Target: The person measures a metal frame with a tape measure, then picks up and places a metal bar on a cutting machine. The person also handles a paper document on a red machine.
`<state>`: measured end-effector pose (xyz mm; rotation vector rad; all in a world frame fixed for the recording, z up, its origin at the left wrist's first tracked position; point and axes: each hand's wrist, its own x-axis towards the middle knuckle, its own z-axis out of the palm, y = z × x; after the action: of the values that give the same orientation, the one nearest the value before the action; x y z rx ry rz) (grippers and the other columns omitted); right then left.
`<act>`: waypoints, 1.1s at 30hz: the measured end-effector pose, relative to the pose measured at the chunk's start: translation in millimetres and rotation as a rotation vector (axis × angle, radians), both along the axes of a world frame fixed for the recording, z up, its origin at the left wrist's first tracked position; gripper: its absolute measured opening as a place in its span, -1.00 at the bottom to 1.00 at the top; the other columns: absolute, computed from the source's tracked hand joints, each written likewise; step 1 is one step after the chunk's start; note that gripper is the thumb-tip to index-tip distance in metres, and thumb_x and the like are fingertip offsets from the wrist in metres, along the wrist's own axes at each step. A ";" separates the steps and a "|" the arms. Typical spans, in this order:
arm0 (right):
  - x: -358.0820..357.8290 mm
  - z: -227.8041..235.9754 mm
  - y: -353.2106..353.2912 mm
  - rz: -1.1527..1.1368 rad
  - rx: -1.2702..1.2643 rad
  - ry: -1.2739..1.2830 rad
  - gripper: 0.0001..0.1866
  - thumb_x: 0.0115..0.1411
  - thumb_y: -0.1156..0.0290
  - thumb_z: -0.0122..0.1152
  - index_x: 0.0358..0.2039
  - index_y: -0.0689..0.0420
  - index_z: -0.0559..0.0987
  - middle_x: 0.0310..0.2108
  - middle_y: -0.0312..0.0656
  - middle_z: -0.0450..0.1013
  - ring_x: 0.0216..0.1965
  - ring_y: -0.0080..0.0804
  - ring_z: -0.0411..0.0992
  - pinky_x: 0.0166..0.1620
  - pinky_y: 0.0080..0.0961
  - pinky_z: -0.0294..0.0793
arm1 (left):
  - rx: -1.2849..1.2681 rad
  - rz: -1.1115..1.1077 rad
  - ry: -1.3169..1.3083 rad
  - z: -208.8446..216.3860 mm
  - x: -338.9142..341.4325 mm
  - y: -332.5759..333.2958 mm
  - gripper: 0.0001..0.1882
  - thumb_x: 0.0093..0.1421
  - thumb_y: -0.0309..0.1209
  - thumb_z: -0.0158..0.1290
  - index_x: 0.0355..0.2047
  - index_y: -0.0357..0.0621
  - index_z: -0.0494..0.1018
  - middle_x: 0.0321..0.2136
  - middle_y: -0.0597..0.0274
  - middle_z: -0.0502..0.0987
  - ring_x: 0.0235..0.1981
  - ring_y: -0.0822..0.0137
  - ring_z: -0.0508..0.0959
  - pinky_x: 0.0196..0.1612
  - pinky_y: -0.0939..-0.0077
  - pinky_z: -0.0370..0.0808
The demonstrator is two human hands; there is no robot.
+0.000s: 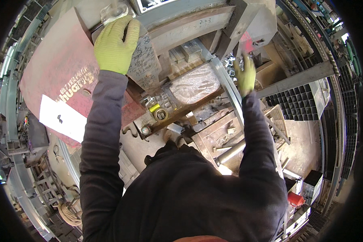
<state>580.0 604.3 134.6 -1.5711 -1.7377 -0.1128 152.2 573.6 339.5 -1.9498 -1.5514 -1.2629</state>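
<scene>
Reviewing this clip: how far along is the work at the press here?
Done: a pile of small bright metal parts lies beside the tooling. In hand: the right hand reaches into that pile, and the left hand rests on the machine block. Left: cannot tell; the die area holds no clear workpiece.

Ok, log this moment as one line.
left hand: flat on grey machine block | right hand: reaching into small metal parts | red cover at left

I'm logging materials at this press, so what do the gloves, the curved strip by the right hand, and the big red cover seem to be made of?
Gloves, left hand and right hand: yellow-green knit fabric, ribbed texture.
Curved strip: bare metal, probably steel, with a pale grey sheen.
Red cover: likely painted sheet metal; the dull red coat looks worn and dusty.
</scene>
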 end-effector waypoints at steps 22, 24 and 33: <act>133.6 -197.4 -291.1 -0.389 -0.961 -0.137 -0.37 -0.10 0.03 0.55 -0.17 0.20 0.52 -0.27 0.00 0.60 -0.15 0.05 0.56 -0.03 -0.08 0.56 | -0.205 0.003 0.003 7.4 9.4 -10.1 -0.65 0.37 -0.18 0.03 -0.04 -0.17 0.60 -0.01 -0.13 0.60 -0.02 -0.08 0.61 0.05 0.17 0.52; 132.4 -190.5 -326.4 -0.361 -1.041 0.036 -0.39 -0.11 0.01 0.59 -0.24 0.22 0.54 -0.29 0.01 0.60 -0.22 0.06 0.57 -0.09 -0.10 0.56 | -0.141 -0.059 -0.013 8.8 12.3 -23.9 -0.66 0.37 -0.23 0.05 0.00 -0.18 0.57 -0.01 -0.13 0.60 -0.01 -0.08 0.61 0.07 0.19 0.51; 91.7 -136.2 -505.6 -0.342 -1.001 0.099 -0.50 -0.10 0.11 0.65 -0.44 0.21 0.53 -0.50 -0.04 0.54 -0.45 -0.14 0.51 -0.32 -0.20 0.50 | -0.083 -0.223 0.005 -103.2 -49.6 -231.8 -0.71 0.26 -0.37 0.19 -0.04 -0.22 0.56 0.00 -0.07 0.61 0.07 -0.06 0.58 0.14 0.17 0.49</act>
<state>671.8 98.7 -1.6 -2.5086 -1.4818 0.7664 102.5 341.7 236.3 -2.2278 -1.4363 -1.2952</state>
